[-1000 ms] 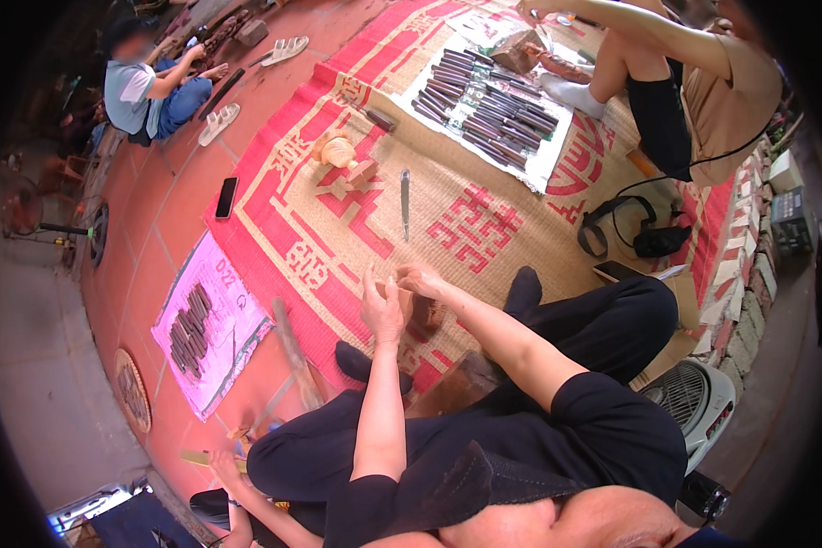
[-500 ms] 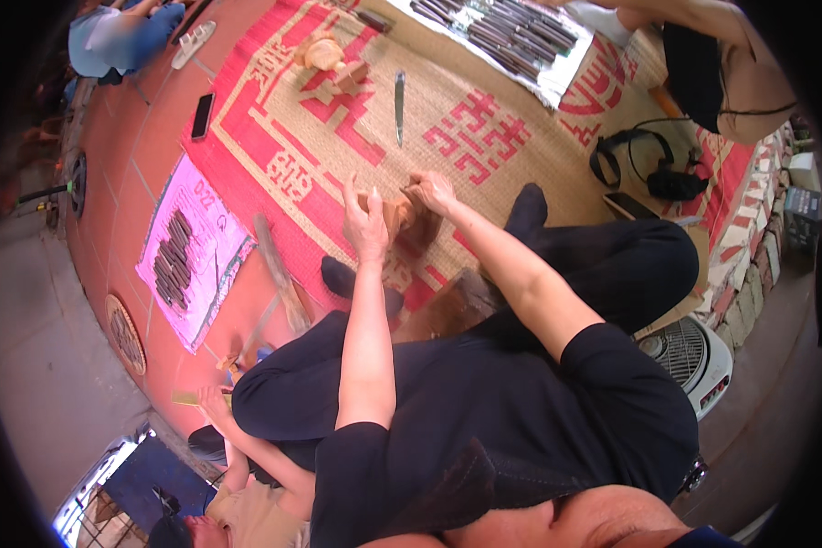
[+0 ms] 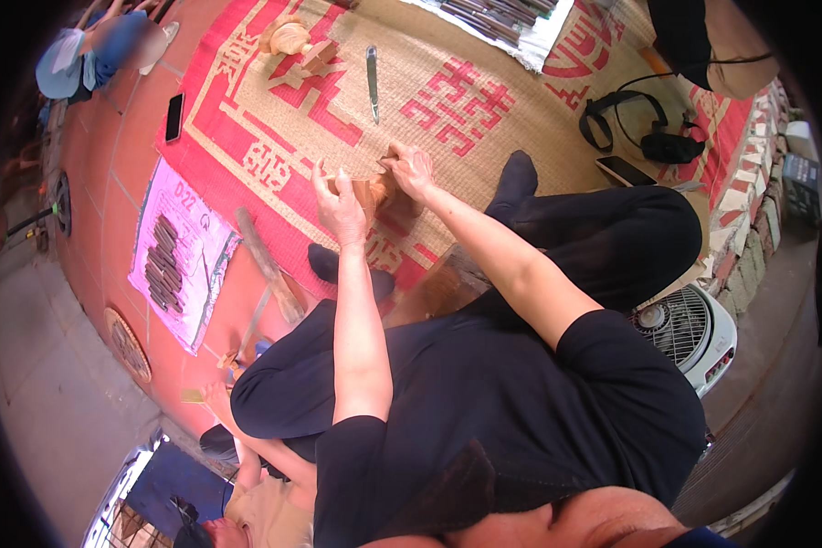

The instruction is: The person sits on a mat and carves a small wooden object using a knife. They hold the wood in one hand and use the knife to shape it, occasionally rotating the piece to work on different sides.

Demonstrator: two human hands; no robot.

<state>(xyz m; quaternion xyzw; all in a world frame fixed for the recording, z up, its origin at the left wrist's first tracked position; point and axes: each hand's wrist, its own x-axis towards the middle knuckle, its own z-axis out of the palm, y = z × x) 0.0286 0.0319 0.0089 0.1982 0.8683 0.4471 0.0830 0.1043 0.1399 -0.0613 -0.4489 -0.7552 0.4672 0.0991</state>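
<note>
My left hand (image 3: 342,210) is closed around a reddish-brown carved wooden piece (image 3: 369,194) above the mat, its thumb and a finger standing up from the grip. My right hand (image 3: 413,172) is pinched shut beside the far right of that piece. Something small and dark seems to be between its fingertips, too small to make out. Beyond my hands a slim metal blade (image 3: 372,84) lies on the mat. A paler carved wooden figure (image 3: 286,36) rests farther off to the left, with a wooden block beside it.
A patterned red and straw mat (image 3: 338,132) lies under the work. To the left are a phone (image 3: 174,119), a pink sheet (image 3: 142,251) bearing several dark tools, and a wooden mallet (image 3: 269,265). Black straps (image 3: 598,128) lie right; a fan (image 3: 676,324) stands near my knee. Other people sit nearby.
The whole view has shifted, so the mat's things sit farther left and higher. My hands stay together at the wooden piece. At lower left, a co-worker's hand has moved slightly.
</note>
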